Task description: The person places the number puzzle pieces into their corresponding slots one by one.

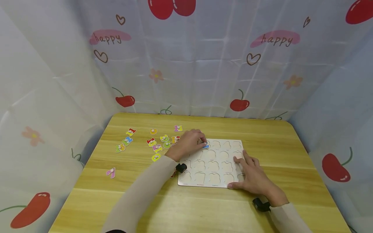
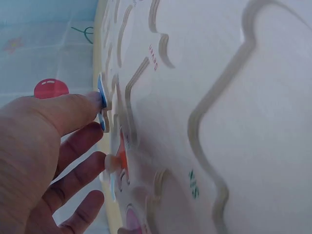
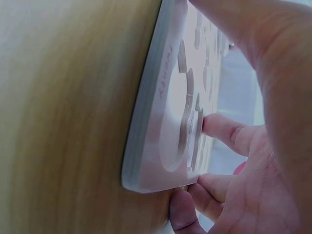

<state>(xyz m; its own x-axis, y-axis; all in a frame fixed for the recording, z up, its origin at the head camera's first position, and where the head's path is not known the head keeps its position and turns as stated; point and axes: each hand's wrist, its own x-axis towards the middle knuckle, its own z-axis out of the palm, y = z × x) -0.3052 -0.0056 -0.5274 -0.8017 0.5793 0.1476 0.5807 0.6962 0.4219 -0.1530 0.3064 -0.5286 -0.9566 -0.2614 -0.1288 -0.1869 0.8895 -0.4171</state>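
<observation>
My left hand (image 1: 188,143) reaches over the back left of a white number puzzle board (image 1: 206,163). Its thumb and index finger pinch a small blue puzzle piece (image 2: 102,103), which stands tilted at the board's surface in the left wrist view. Beneath the other fingers, an orange-red piece (image 2: 123,157) with a knob lies on the board, and a pink piece (image 2: 132,218) shows lower down. My right hand (image 1: 252,176) rests spread at the board's front right corner, thumb at the front edge, one fingertip on the surface, the others along the right edge.
Several number pieces lie left of the board, among them a yellow zero (image 1: 156,157), a red-and-yellow piece (image 1: 131,132) and a pink-and-yellow piece (image 1: 178,128). A pink seven (image 1: 111,172) lies apart on the wooden table (image 1: 87,204). Printed curtains (image 1: 189,81) enclose the table's back and sides.
</observation>
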